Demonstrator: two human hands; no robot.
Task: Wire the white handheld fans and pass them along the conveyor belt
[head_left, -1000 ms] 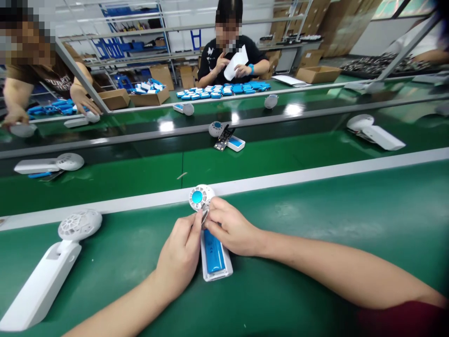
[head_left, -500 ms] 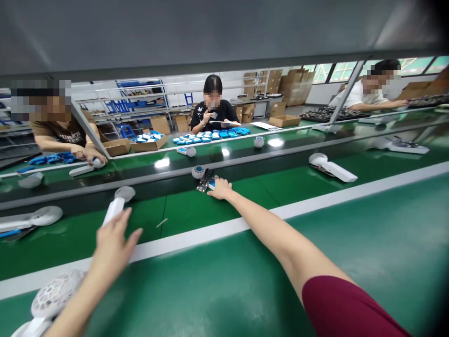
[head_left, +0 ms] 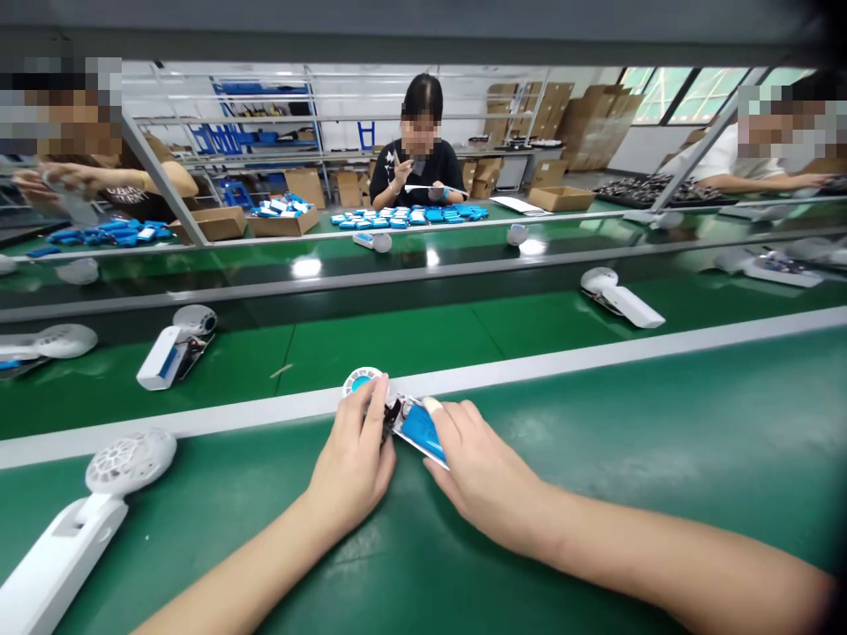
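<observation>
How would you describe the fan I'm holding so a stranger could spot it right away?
Start at the white stripe running along the green bench; just on its near side, the left hand and right hand meet over an open fan. Unlike the closed white fan to its left, it shows a blue battery in its handle.

Two hands are working at one opened handheld fan (head_left: 397, 414). Five more handheld fans are lying on the near green surfaces: one (head_left: 72, 520) at lower left, one (head_left: 176, 346) on the belt, one (head_left: 43, 342) at far left, one (head_left: 622, 297) at right, one (head_left: 768, 263) at far right. Three people are sitting opposite. Three cardboard trays are standing behind.
</observation>
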